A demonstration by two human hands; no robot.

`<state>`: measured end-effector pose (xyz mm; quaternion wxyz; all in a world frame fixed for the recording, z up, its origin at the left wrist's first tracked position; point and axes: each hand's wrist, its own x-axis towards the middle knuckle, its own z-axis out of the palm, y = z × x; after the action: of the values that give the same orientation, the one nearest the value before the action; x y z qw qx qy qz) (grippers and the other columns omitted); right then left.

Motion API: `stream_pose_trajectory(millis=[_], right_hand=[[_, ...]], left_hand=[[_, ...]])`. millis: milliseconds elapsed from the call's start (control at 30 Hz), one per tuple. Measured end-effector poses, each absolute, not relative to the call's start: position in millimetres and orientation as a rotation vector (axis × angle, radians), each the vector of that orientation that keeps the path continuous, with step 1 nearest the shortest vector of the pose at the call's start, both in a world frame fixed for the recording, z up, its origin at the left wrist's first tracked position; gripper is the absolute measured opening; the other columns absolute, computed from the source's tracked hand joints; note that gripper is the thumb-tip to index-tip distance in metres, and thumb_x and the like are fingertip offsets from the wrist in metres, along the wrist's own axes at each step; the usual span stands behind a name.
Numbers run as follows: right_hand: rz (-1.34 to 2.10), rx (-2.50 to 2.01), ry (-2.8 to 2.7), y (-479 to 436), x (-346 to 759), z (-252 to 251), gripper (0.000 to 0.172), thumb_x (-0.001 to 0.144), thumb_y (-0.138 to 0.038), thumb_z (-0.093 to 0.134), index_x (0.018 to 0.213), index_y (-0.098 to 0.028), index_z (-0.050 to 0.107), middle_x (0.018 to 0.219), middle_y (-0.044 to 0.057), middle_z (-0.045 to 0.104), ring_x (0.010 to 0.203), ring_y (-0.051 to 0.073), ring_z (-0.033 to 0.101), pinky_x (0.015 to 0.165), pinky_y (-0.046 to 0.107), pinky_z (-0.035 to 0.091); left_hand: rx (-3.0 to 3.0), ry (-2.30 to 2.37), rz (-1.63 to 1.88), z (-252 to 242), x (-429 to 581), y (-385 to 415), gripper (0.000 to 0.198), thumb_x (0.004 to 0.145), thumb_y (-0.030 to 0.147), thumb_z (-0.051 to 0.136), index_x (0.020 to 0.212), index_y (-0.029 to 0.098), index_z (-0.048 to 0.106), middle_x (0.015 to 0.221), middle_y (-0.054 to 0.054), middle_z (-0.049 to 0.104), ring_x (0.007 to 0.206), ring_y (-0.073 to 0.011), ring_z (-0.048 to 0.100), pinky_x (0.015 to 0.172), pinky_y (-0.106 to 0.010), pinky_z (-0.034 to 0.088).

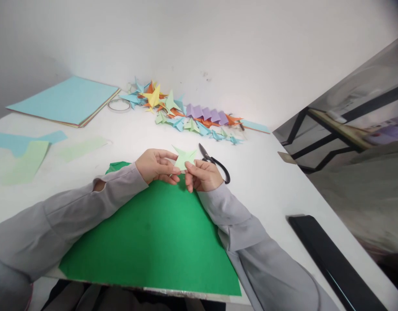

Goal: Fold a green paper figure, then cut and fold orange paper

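A small pale green folded-paper piece [185, 159] with pointed tips is held up between both hands, above the far end of a green sheet [147, 233]. My left hand [158, 166] pinches its left side between thumb and fingers. On the lower right, my right hand [203, 175] grips it with the thumb on the near face. Black-handled scissors [223, 167] lie just behind and to the right of my right hand, partly covered by it. The fingertips hide the paper's lower edge.
Folded paper stars and birds [153, 96] in several colours line the wall. A stack of coloured paper [66, 101] and a tape roll [119, 106] sit back left. Paper scraps [27, 162] lie left. A long black object [331, 259] rests at the right edge.
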<state>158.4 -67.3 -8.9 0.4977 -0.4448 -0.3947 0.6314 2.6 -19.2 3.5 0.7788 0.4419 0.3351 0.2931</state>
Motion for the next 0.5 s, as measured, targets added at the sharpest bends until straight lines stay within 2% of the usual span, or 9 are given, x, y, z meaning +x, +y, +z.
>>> stream_pose_trajectory(millis=[233,367,500], right_hand=[[1.540,-1.014,-0.964,-66.8,158.8,-9.1,0.038,0.062,-0.042,0.072,0.048,-0.016,0.048,0.030,-0.004,0.048,0.022,0.005,0.037,0.026,0.017,0.025],[1.576,-0.957,-0.945,-65.2,159.8,-9.9,0.037,0.064,-0.041,0.071,0.048,-0.017,0.048,0.029,-0.005,0.046,0.022,0.006,0.036,0.026,0.018,0.024],[1.515,-1.015,-0.964,-65.6,159.0,-10.3,0.035,0.061,-0.040,0.072,0.049,-0.016,0.049,0.029,-0.005,0.048,0.021,0.006,0.036,0.025,0.017,0.024]], left_hand=[[0.937,0.675,0.650,0.7,2.9,-18.9,0.048,0.044,0.009,0.082,0.082,0.008,0.053,0.053,-0.007,0.067,0.048,-0.0207,0.065,0.046,-0.029,0.054],[0.907,0.640,0.580,0.6,0.2,-16.9,0.047,0.047,0.009,0.081,0.085,0.008,0.053,0.062,-0.010,0.069,0.055,-0.0228,0.067,0.051,-0.030,0.055],[0.916,0.616,0.567,1.3,0.3,-18.2,0.047,0.049,0.008,0.080,0.088,0.009,0.053,0.063,-0.007,0.068,0.062,-0.0245,0.068,0.055,-0.033,0.056]])
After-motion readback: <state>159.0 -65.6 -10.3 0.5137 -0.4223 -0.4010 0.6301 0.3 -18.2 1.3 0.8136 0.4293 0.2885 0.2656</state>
